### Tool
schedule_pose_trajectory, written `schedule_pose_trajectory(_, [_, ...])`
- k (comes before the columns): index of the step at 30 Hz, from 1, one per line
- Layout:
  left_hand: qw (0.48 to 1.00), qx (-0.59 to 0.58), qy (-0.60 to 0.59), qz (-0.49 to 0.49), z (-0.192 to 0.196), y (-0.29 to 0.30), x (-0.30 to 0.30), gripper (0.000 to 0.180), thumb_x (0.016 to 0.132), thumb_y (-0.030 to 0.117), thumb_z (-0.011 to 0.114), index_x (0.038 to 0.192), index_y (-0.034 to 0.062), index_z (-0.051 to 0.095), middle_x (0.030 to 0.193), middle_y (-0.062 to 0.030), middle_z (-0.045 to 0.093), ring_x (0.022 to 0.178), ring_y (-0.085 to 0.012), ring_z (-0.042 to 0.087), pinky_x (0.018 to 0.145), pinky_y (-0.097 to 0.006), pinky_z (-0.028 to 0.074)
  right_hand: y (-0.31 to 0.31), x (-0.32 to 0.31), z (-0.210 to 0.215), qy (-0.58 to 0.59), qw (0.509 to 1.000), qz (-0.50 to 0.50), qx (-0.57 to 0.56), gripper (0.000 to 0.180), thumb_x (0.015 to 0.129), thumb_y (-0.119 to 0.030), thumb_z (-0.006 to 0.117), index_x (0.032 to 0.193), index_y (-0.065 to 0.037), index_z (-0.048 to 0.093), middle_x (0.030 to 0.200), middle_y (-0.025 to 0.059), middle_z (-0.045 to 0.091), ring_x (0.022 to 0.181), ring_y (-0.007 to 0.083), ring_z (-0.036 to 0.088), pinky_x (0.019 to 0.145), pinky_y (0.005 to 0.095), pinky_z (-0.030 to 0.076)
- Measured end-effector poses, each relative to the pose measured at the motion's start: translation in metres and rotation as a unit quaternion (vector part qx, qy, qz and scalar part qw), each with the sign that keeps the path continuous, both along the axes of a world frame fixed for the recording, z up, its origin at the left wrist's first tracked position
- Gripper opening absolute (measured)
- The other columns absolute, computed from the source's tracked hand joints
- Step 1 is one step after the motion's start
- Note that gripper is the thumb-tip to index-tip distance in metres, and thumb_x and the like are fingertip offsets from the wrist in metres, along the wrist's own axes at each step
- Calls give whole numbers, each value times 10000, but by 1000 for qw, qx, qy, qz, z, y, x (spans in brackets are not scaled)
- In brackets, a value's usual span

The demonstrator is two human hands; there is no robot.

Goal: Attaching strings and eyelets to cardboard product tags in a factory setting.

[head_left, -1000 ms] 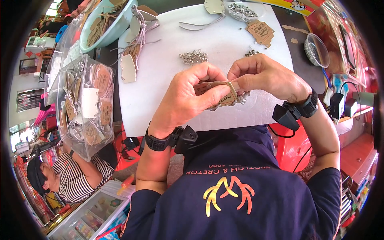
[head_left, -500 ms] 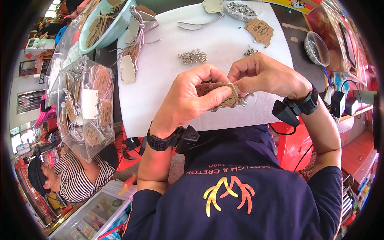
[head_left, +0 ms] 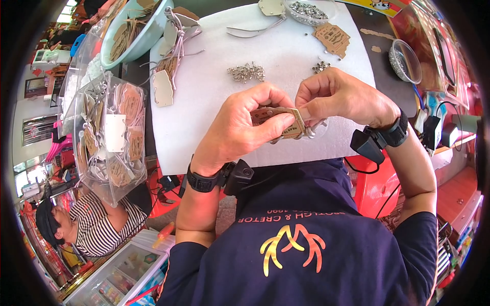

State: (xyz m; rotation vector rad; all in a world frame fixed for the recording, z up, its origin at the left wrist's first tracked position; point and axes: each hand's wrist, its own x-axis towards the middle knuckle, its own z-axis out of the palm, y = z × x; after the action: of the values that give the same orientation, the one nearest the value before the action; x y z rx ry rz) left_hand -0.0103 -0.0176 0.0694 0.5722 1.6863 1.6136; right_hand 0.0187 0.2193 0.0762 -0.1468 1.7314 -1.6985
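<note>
Over the white foam sheet (head_left: 204, 127), my left hand (head_left: 237, 120) is closed round a small stack of brown cardboard tags (head_left: 292, 129) with wavy edges, its thumb pressed on the front one. At the tags' right edge, my right hand (head_left: 342, 97) has its thumb and fingers pinched together. What lies between those fingertips is hidden. Grey cord and small round metal bits show along the tags' lower edge. Beyond my hands sit a pile of small silver metal pieces (head_left: 246, 72) and a smaller cluster of metal pieces (head_left: 320, 67).
Brown tags (head_left: 332, 40) lie at the far right of the sheet, near a clear bowl of metal pieces (head_left: 308, 11). Corded tags (head_left: 166, 86) lie on its left edge. A pale blue basin (head_left: 113, 56) and a clear bin (head_left: 109, 178) stand left, where a person (head_left: 97, 224) sits.
My right hand has shifted slightly to the right, and the tags have tilted a little with my left hand. Both hands stay at the tags' edge.
</note>
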Motion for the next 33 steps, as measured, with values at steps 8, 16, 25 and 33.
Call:
schedule_pose_trajectory(8, [999, 11, 12, 29, 0, 2, 1, 144, 911, 69, 667, 1027, 7, 608, 911, -12, 649, 819, -48, 591, 721, -210, 489, -5, 6, 3, 37, 998, -50, -15, 208, 887, -153, 648, 990, 26, 671, 865, 33, 688, 782, 72, 629, 715, 226, 500])
schedule_pose_trajectory(16, [997, 32, 14, 67, -7, 5, 4, 106, 912, 41, 677, 965, -5, 597, 819, -28, 658, 729, -56, 611, 615, -210, 494, -8, 11, 2, 136, 988, -39, 54, 198, 858, -132, 678, 994, 12, 670, 852, 22, 676, 799, 81, 618, 726, 244, 509])
schedule_pose_trajectory(25, [991, 17, 77, 110, -13, 8, 5, 106, 905, 25, 677, 958, -12, 593, 801, -23, 652, 704, -42, 593, 586, -203, 476, -13, 14, -11, 154, 983, -77, 55, 91, 891, -52, 617, 961, -2, 646, 857, 3, 655, 759, 30, 567, 668, 202, 462])
schedule_pose_trajectory(33, [993, 15, 31, 117, -9, 3, 1, 157, 902, 62, 695, 1015, -8, 611, 874, -42, 677, 788, -64, 618, 679, -222, 506, -26, 23, -5, 130, 978, -152, 63, 193, 908, -129, 641, 1016, 31, 630, 847, 20, 646, 772, 59, 596, 707, 243, 513])
